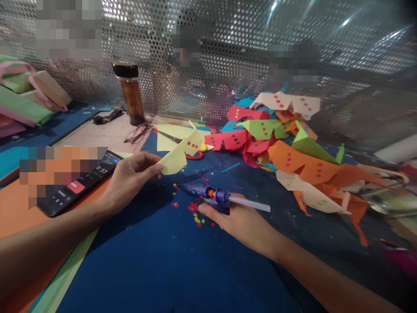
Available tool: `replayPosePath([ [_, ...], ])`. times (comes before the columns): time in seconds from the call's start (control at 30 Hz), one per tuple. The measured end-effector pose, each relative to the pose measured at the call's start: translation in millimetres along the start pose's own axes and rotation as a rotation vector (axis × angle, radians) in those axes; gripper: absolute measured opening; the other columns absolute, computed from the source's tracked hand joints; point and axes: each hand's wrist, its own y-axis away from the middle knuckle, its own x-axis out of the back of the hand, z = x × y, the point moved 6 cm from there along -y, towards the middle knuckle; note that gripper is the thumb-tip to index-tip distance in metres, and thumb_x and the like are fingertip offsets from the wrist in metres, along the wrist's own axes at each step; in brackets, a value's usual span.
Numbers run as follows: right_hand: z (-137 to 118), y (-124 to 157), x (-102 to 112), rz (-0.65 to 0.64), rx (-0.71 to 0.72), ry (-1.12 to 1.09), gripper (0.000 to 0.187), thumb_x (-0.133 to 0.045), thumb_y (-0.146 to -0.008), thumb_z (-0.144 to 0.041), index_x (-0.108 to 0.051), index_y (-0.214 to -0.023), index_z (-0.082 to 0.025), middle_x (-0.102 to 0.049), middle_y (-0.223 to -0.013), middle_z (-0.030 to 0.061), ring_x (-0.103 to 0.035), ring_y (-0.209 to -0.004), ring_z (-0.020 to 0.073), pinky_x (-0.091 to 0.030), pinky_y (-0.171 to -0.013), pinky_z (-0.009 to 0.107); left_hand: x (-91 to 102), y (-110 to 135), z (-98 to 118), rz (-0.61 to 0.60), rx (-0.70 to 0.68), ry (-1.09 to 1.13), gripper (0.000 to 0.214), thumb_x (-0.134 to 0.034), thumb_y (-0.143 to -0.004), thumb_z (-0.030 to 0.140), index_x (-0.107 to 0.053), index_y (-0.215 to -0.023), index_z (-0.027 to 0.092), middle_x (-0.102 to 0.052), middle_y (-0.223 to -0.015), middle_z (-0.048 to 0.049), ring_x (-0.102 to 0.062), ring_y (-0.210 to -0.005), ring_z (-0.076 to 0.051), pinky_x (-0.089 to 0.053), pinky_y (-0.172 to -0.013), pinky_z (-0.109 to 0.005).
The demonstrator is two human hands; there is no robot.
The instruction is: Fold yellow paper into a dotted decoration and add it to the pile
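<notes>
Between the thumb and fingers of my left hand point(130, 180) is a pale yellow paper cutout point(177, 157), folded, with a few small red squares on its upper right part. My right hand point(241, 224) is wrapped around a blue glue gun point(205, 193), whose nozzle points left; a clear glue stick point(250, 203) sticks out of its back. Small coloured paper squares point(197, 218) lie scattered on the blue table under the nozzle. Behind the yellow cutout, scissors point(194, 155) with red and yellow handles rest partly hidden on yellow paper.
A heap of coloured paper cutouts point(257, 139) fills the right back. At left, a phone point(81, 182) lies on orange paper point(19, 217). A bottle of brown liquid point(132, 98) and eyeglasses point(138, 132) stand near the perforated metal panel point(221, 56). Paper bags point(29, 93) sit far left.
</notes>
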Motion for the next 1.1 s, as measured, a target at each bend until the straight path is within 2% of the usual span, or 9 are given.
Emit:
replayPosePath([
  [0.17, 0.7, -0.4, -0.6, -0.007, -0.041, 0.021, 0.023, -0.062, -0.087, -0.044, -0.069, -0.082, -0.023, -0.074, -0.079, 0.0006, -0.066, -0.069, 0.0181, -0.050, -0.065, 0.030, 0.0, 1.0, 1.3, 0.009, -0.002, 0.000, 0.024, -0.073, -0.078, 0.038, -0.067, -0.088, 0.017, -0.066, -0.070, 0.0006, -0.060, -0.067, -0.014, -0.047, -0.066, -0.026],
  [0.47, 1.8, -1.3, -2.1, -0.015, -0.039, 0.077, 0.026, -0.061, -0.087, -0.046, -0.073, -0.091, -0.023, -0.076, -0.085, 0.0028, -0.067, -0.071, 0.0200, -0.049, -0.063, 0.032, -0.8, 0.8, 0.5, -0.010, -0.013, -0.015, 0.024, -0.072, -0.080, 0.039, -0.067, -0.088, 0.017, -0.066, -0.072, -0.0003, -0.060, -0.068, -0.015, -0.047, -0.067, -0.027],
  [0.73, 0.0, -2.3, -1.8, 0.018, -0.021, 0.102, 0.023, -0.062, -0.088, -0.044, -0.072, -0.083, -0.024, -0.076, -0.085, 0.0035, -0.069, -0.074, 0.0213, -0.050, -0.065, 0.032, 0.1, 1.4, -0.8, -0.015, -0.021, -0.034, 0.024, -0.071, -0.081, 0.040, -0.067, -0.090, 0.018, -0.065, -0.072, 0.0000, -0.060, -0.068, -0.015, -0.046, -0.065, -0.026],
  [1.1, -0.2, -2.4, -2.9, 0.020, -0.012, 0.098, 0.023, -0.062, -0.088, -0.044, -0.072, -0.085, -0.024, -0.075, -0.084, 0.0034, -0.069, -0.072, 0.0203, -0.050, -0.064, 0.031, -1.3, 0.5, -1.7, -0.022, -0.038, -0.040, 0.022, -0.071, -0.082, 0.040, -0.067, -0.089, 0.019, -0.065, -0.072, 0.0008, -0.060, -0.069, -0.015, -0.046, -0.066, -0.025],
])
